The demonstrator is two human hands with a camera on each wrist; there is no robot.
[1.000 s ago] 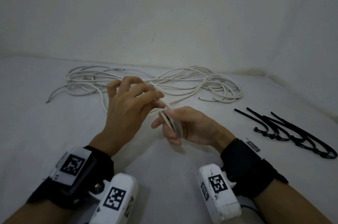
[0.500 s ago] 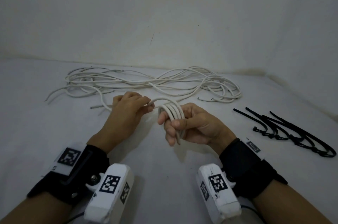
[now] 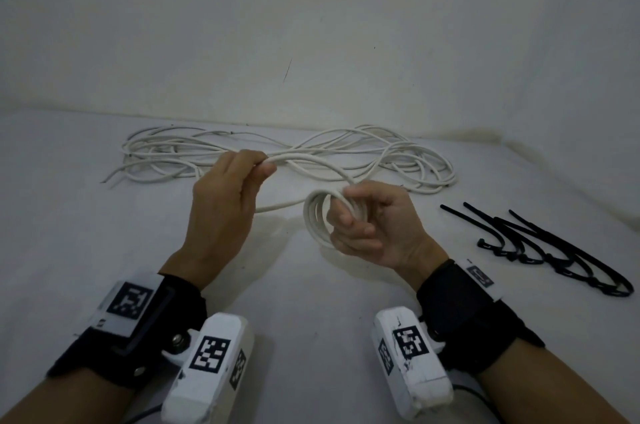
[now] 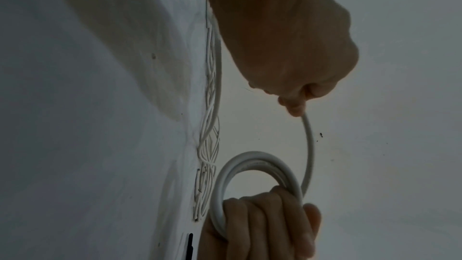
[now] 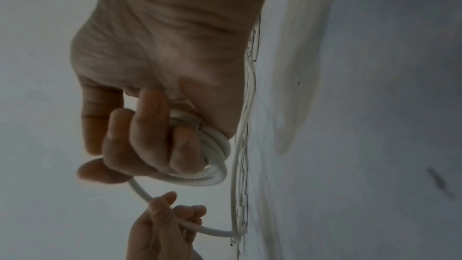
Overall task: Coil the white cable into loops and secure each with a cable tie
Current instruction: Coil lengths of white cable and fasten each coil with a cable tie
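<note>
The small coil (image 3: 320,215) of white cable (image 3: 311,153) sat in your right hand (image 3: 374,229), fingers curled through its loops, above the white worktop (image 3: 104,250). Your left hand (image 3: 225,201) pinched the strand feeding it. The loose remainder lay along the far edge; black cable ties (image 3: 540,250) lay by the right edge.

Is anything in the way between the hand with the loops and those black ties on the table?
Nothing visible is. The right hand grips the coiled loops, and only bare table lies between it and the black cable ties to its right. The left hand, pinching the white cable, is on the other side.
</note>
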